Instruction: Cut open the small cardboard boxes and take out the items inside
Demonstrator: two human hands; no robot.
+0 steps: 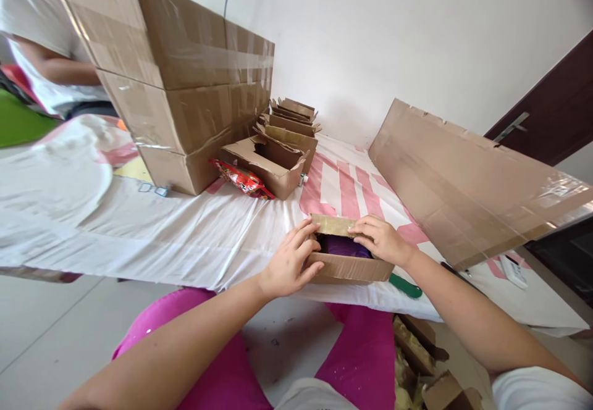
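Note:
A small brown cardboard box (352, 268) sits at the table's front edge with something dark purple (345, 246) inside it. Its far flap (332, 225) stands raised. My left hand (294, 259) grips the box's left end, fingertips at the flap and thumb near the front wall. At the other end, my right hand (382, 240) pinches the right side of the flap with its fingers. What the purple thing is, I cannot make out. A green-handled tool (405, 286) lies just right of the box, partly hidden.
Large taped cartons (185, 89) are stacked at the left; a person's arm (65, 69) shows beyond them. Several open boxes (278, 157) stand in a row behind a red packet (243, 179). A cardboard panel (472, 175) leans at right. Cardboard scraps (417, 348) lie below the table.

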